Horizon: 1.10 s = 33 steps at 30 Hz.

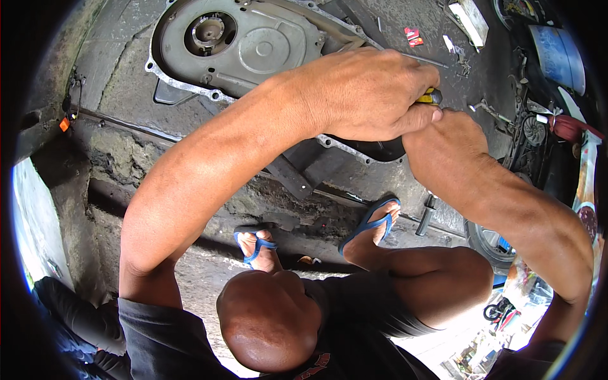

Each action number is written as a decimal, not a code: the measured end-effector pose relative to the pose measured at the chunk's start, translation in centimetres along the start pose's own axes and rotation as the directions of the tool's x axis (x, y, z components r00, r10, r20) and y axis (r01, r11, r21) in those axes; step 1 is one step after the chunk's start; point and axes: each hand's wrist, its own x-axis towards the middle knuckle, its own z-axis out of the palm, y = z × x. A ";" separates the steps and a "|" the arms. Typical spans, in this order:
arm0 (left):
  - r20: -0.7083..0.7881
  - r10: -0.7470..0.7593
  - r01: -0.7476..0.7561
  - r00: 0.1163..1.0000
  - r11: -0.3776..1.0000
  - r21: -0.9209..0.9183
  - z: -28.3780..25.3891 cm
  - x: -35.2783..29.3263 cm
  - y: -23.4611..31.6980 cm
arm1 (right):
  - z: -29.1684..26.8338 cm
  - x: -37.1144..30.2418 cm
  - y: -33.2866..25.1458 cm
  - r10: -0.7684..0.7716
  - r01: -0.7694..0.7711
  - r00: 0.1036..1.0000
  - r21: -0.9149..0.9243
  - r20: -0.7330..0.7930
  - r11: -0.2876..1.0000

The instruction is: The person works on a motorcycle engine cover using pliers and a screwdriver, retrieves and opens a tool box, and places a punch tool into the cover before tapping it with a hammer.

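Note:
A large grey metal engine casing (304, 47) with a bolt-holed rim lies in front of me, its round bearing opening at the far left. My left hand (373, 95) is over the casing's right end, its fingers closed round a yellow-and-black handle (430, 96), probably of a screwdriver; only a short piece of the handle shows. Against its thumb sits my right hand (446, 136), curled closed at the right end of the casing, its fingertips hidden. Just beyond my left knuckles, a thin metal rod (427, 61) sticks out; I cannot tell what it belongs to.
My feet in blue-strapped flip-flops (378, 225) are below the casing's near edge. A dark-handled tool (426, 215) lies right of them. Machine parts (535, 130) crowd the right side. Farther back are a red packet (413, 37) and a white box (468, 22).

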 end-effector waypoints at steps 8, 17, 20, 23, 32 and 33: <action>-0.145 0.145 -0.147 0.979 0.989 -0.003 -0.2 0.0 0.0 | 1.5 0.1 0.5 -0.056 0.057 0.987 0.004 -0.150 0.998; -0.056 0.145 -0.142 0.988 0.989 0.047 -1.2 2.4 -0.3 | -0.1 -0.1 0.4 -0.062 0.062 0.997 0.001 -0.049 0.998; 0.083 0.047 -0.055 0.995 0.994 0.096 -1.4 4.7 0.1 | -0.1 -0.1 0.4 -0.050 0.049 0.999 -0.048 -0.010 0.998; 0.060 0.105 -0.112 0.993 0.987 0.119 -0.1 7.2 -0.1 | 0.1 -0.5 0.8 -0.014 0.014 1.000 -0.056 0.003 0.998; 0.123 0.047 -0.062 0.991 0.991 0.120 0.2 11.8 -3.2 | 1.0 -0.5 1.5 -0.044 0.044 0.999 -0.039 -0.015 0.998; 0.129 0.007 -0.014 0.992 0.999 0.050 -0.5 11.4 -3.2 | 1.2 -0.4 1.6 -0.068 0.067 0.997 -0.031 -0.032 0.997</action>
